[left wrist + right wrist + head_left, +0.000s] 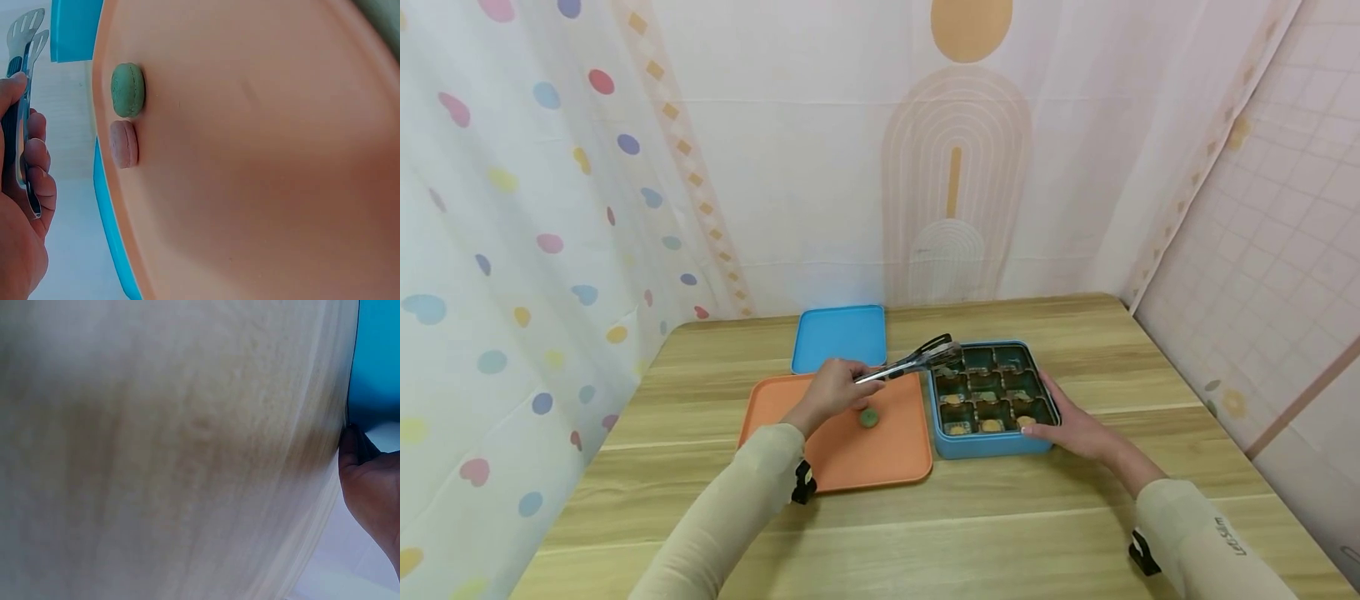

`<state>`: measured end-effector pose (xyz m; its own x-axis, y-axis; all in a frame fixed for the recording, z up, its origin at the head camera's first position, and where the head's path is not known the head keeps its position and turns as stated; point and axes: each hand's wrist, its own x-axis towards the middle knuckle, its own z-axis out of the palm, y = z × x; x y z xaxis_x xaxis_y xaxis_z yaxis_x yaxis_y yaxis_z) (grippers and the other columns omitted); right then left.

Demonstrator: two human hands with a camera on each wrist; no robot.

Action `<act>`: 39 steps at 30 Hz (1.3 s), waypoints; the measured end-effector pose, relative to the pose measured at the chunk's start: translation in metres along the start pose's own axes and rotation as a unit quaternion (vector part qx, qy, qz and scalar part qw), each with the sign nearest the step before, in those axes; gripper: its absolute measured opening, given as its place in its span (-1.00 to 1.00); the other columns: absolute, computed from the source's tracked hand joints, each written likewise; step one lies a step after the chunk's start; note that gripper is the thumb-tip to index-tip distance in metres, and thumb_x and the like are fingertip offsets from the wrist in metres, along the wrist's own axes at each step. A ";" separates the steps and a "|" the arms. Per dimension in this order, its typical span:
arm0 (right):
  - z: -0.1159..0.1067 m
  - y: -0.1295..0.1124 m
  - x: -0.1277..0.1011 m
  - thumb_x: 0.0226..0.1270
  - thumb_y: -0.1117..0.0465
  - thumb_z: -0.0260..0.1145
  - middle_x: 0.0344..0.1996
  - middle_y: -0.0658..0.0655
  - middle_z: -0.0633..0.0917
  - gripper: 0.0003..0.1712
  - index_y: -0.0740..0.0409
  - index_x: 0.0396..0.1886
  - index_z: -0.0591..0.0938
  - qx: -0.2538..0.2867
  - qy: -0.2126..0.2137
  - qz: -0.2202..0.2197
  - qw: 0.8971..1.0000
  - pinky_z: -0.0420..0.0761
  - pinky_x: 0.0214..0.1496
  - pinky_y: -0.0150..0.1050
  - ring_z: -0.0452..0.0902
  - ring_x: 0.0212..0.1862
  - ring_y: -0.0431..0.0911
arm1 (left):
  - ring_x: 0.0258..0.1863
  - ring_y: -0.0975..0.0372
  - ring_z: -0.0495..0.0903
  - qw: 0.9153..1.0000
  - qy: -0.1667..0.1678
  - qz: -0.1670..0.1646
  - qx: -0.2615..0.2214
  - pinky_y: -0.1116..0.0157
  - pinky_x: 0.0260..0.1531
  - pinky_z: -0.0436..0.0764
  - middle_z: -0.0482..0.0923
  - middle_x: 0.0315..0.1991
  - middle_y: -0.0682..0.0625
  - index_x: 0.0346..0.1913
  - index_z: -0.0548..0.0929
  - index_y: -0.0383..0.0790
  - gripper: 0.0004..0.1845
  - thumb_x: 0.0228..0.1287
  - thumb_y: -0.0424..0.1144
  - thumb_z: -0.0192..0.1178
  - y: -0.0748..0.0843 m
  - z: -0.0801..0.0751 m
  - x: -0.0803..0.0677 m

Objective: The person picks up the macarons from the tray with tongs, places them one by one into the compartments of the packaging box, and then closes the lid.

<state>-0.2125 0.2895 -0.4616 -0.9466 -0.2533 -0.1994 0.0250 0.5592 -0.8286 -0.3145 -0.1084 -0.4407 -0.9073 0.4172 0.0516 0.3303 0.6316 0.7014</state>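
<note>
My left hand point(835, 390) grips a pair of metal tongs point(895, 369) above the orange tray point(880, 467); their slotted ends reach over the far left compartment of the blue box point(992, 447). In the left wrist view a green macaron point(128, 90) and a pink macaron point(124, 144) lie side by side on the tray, near its rim. My right hand point(1078, 429) holds the box at its near right corner, thumb over the rim. A dark divider insert point(982, 383) splits the box into small compartments, several with pale or greenish pieces in them.
A blue lid point(841, 337) lies behind the tray, close to its far edge. The box stands just right of the tray on the wooden table point(880, 550). A patterned curtain point(820, 167) hangs behind the table.
</note>
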 end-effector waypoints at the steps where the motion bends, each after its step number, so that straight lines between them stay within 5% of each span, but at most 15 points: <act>1: 0.000 0.000 0.000 0.38 -0.10 0.32 0.53 0.42 -0.31 0.23 -0.03 0.59 -0.42 -0.001 0.000 0.001 1.000 -0.08 0.32 0.47 -0.34 0.47 0.47 | -0.65 0.16 0.53 1.000 0.000 -0.002 -0.001 0.29 -0.63 0.34 0.67 -0.52 -0.08 -0.14 0.80 -0.15 -0.76 0.29 -0.06 0.36 0.000 -0.001 0.000; 13: 0.000 -0.003 -0.002 0.39 -0.06 0.31 0.53 0.43 -0.31 0.22 -0.03 0.60 -0.41 -0.002 0.000 0.000 1.000 -0.09 0.32 0.47 -0.34 0.47 0.47 | -0.66 0.24 0.24 0.999 0.023 0.016 0.016 0.31 -0.63 0.23 0.49 -0.63 0.01 -0.30 0.78 -0.15 -0.80 0.28 -0.07 0.37 -0.006 -0.015 -0.009; 27: 0.000 0.001 -0.001 0.40 -0.08 0.30 0.53 0.43 -0.31 0.21 0.00 0.59 -0.42 -0.004 0.003 -0.004 1.000 -0.11 0.32 0.47 -0.35 0.48 0.46 | -0.63 0.21 0.30 0.999 0.042 0.002 0.029 0.29 -0.59 0.29 0.50 -0.59 0.05 -0.33 0.76 -0.08 -0.82 0.27 -0.04 0.38 -0.020 -0.033 -0.027; 35: 0.002 0.000 -0.001 0.36 -0.05 0.35 0.52 0.47 -0.26 0.24 0.04 0.60 -0.39 -0.005 0.002 -0.010 1.000 -0.09 0.31 0.48 -0.30 0.46 0.49 | -0.62 0.22 0.32 0.998 0.049 -0.015 0.026 0.29 -0.60 0.29 0.53 -0.54 0.08 -0.16 0.80 -0.13 -0.74 0.25 -0.03 0.39 -0.034 -0.044 -0.044; 39: 0.001 0.000 -0.001 0.35 -0.05 0.36 0.52 0.47 -0.25 0.25 0.03 0.60 -0.39 -0.001 0.002 -0.007 1.000 -0.09 0.32 0.47 -0.30 0.47 0.48 | -0.65 0.23 0.29 0.998 0.054 -0.026 0.035 0.30 -0.60 0.30 0.42 -0.61 0.06 -0.30 0.77 -0.14 -0.76 0.25 -0.01 0.38 -0.043 -0.050 -0.054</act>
<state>-0.2115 0.2884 -0.4620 -0.9483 -0.2580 -0.1846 0.0099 0.5578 -0.8299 -0.2927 -0.1911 -0.4383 -0.9452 0.3121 0.0957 0.2960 0.6958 0.6544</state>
